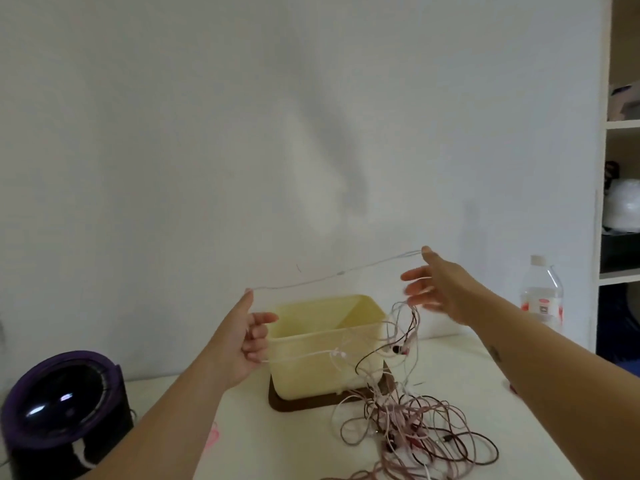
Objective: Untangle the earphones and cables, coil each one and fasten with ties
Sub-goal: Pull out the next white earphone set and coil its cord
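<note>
While both hands (242, 341) stretch white cable (332, 276), table edge (540, 403) near

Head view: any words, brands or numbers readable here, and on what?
None can be read.
Plastic bottle: a red and white label, print too blurred to read.
Yellow bin, purple and black device, cables: no text visible.
</note>
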{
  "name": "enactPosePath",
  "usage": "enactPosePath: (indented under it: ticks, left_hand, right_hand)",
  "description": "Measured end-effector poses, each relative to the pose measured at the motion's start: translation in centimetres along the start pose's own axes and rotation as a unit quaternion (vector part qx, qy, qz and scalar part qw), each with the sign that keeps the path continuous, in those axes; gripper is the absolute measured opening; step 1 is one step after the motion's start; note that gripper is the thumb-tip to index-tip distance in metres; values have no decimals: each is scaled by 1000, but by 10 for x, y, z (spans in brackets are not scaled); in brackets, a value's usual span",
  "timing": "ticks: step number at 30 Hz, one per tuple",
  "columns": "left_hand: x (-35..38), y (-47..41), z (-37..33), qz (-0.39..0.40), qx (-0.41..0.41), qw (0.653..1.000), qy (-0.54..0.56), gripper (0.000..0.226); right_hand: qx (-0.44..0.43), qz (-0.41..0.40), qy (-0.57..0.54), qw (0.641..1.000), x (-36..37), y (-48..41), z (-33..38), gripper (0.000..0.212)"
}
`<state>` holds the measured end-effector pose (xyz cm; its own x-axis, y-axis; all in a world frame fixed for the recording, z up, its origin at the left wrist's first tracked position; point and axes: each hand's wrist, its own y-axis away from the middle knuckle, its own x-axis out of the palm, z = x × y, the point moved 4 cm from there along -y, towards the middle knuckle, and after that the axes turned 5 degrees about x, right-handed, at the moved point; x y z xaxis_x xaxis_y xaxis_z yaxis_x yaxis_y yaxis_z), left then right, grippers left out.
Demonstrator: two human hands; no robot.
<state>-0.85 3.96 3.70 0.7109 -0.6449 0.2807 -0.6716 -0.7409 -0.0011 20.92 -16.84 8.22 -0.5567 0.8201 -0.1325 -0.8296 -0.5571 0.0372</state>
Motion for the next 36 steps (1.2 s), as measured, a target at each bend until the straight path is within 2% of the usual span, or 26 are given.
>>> enactPosePath:
  ticks: [1,3,4,5,7,9,12,14,17,19,21,24,27,30,33,36]
  left_hand:
    - [-4,0,-4,-12,36,993,-109,57]
    - [-9,4,-14,-46,120,933,-335,58]
    - [-9,7,-17,-59,157,898,-407,56]
    - [-9,9,-18,-60,185,877,-439,54]
    - [-7,11,-14,-40,192,868,-456,51]
    - [-5,10,-7,-16,169,874,-455,50]
    - [4,6,-2,12,133,878,-460,53]
    - [10,4,1,33,114,857,-501,54]
    - [15,6,16,107,82,789,-600,52]
    - [14,9,29,162,71,763,-622,46]
    - [10,9,38,191,69,748,-632,38]
    - [9,10,41,201,61,759,-617,41]
    - [15,14,31,161,67,778,-604,46]
    - [20,14,15,92,111,823,-550,49]
    - [27,15,-2,46,166,871,-460,46]
    - [40,16,-30,32,211,933,-290,38]
  right_hand:
    - [-55,-69,65,994,-4,1,6,56]
    - [-165,-193,174,951,-14,4,19,52]
    - [-208,-230,187,932,-18,6,23,48]
    - [-242,-246,171,923,-20,9,27,43]
    - [-291,-223,110,924,-16,14,33,37]
    - [-324,-161,79,929,-5,17,41,36]
    - [-374,-97,68,920,10,24,56,33]
    - [-401,-75,83,909,16,30,71,32]
    - [-445,-117,92,883,14,44,95,28]
    - [-488,-188,89,848,7,53,105,31]
    - [-506,-197,99,834,5,56,110,33]
    - [-468,-142,134,862,6,52,109,33]
    - [-456,-124,143,870,8,49,103,31]
    - [-420,-78,131,895,13,47,100,30]
    - [-326,67,105,937,23,48,97,30]
    - [-253,131,183,941,31,49,89,21]
